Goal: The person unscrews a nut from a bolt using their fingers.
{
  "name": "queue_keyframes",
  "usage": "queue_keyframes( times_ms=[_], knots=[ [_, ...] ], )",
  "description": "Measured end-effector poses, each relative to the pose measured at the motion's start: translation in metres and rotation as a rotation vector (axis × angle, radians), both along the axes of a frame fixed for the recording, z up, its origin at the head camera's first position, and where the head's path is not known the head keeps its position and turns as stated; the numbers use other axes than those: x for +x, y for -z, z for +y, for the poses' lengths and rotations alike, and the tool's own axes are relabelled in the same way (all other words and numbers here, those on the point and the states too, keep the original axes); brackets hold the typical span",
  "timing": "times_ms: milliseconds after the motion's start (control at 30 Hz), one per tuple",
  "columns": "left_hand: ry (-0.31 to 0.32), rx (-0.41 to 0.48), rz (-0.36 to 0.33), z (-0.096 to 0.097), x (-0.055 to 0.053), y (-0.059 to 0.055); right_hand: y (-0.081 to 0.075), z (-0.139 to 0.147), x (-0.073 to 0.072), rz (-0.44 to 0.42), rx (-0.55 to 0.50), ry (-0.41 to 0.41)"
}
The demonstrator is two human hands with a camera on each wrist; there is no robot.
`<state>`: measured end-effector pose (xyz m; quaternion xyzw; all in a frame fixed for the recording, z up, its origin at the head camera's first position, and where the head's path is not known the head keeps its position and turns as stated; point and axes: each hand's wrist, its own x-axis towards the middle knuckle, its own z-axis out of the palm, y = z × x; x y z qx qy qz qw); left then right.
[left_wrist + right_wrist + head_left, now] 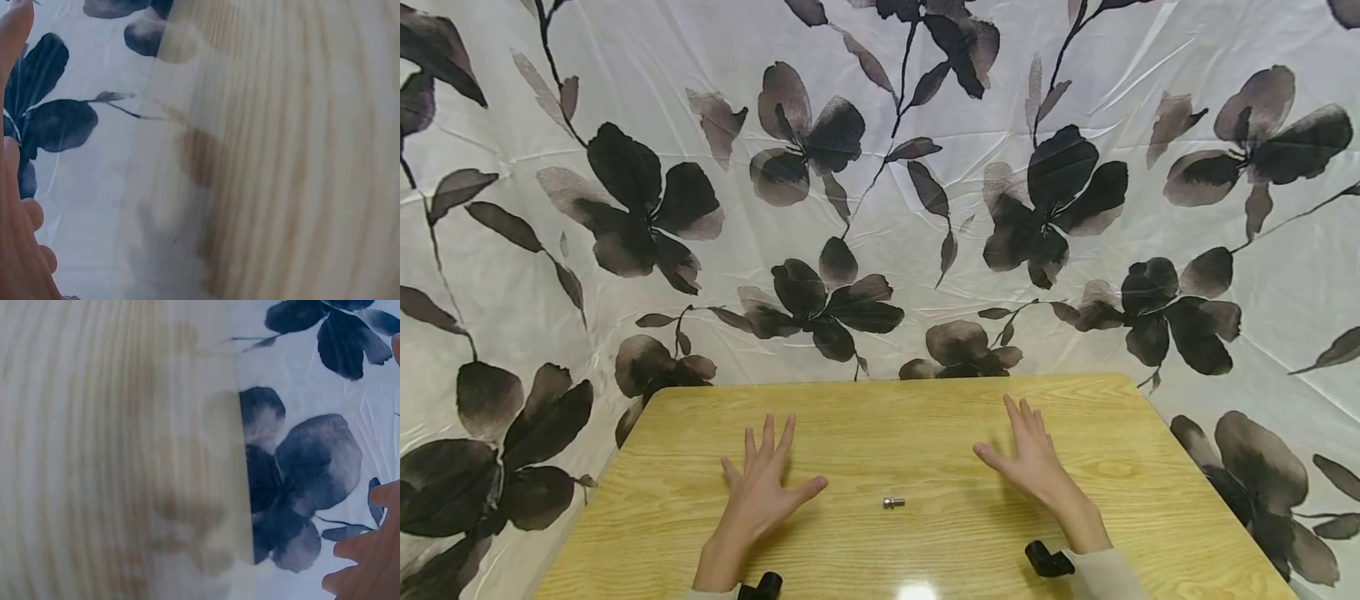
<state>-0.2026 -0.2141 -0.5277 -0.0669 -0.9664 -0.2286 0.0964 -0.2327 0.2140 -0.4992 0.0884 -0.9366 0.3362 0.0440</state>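
A small silver bolt (893, 502) lies on its side on the wooden table (880, 433), its head toward the left and its shank toward the right. My left hand (763, 487) is spread over the table to the left of the bolt, thumb pointing toward it. On the other side, my right hand (1030, 458) is likewise spread, a little farther from the bolt. Neither hand holds anything. In the left wrist view part of the left hand (22, 231) shows along the left edge; the right wrist view catches fingers (375, 550) at its lower right.
A white cloth (940, 317) with dark flowers hangs behind and beside the table. Black wrist cameras sit at the left cuff (763, 586) and the right cuff (1048, 560). A bright light reflection lies near the table's front.
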Motion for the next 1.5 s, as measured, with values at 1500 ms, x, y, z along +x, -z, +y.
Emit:
queue_keyframes(
  times_ms=[1500],
  knots=[
    [0.333, 0.444, -0.135, 0.082, 0.007, 0.026, 0.047, -0.098, 0.031, -0.244, -0.440, -0.325]
  ],
)
